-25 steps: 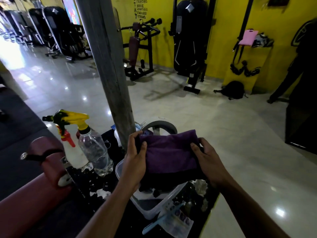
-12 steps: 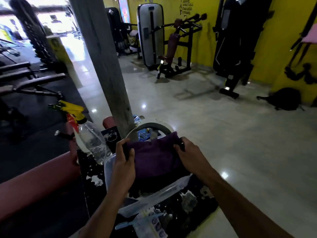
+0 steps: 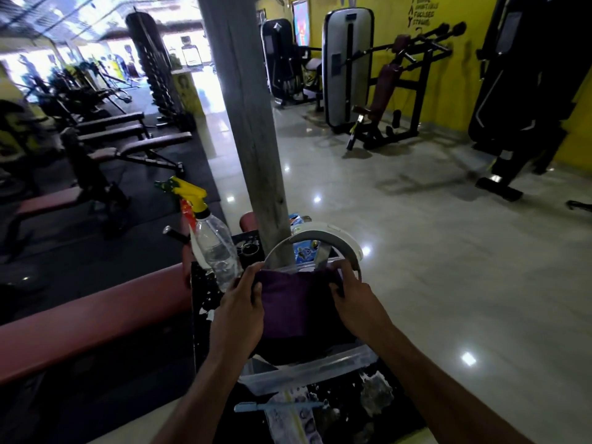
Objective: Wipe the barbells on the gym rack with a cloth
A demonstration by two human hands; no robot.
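Note:
A purple cloth (image 3: 290, 302) hangs stretched between my two hands over a clear plastic tub (image 3: 307, 368) on a dark, paint-flecked surface. My left hand (image 3: 238, 310) grips the cloth's left edge, thumb over the front. My right hand (image 3: 354, 302) grips its right edge. Far back on the left stands a tall dark weight rack (image 3: 157, 68); no barbell can be made out near me.
A grey wooden post (image 3: 246, 123) rises just beyond the cloth. A clear spray bottle (image 3: 213, 238) with a yellow trigger stands left of it. Maroon padded benches (image 3: 86, 318) lie to the left, gym machines (image 3: 378, 81) along the yellow wall, glossy tiled floor (image 3: 448, 267) to the right.
The view has swung left, bringing the benches and the far rack into sight. Both hands keep hold of the cloth's edges over the tub, now a little closer together.

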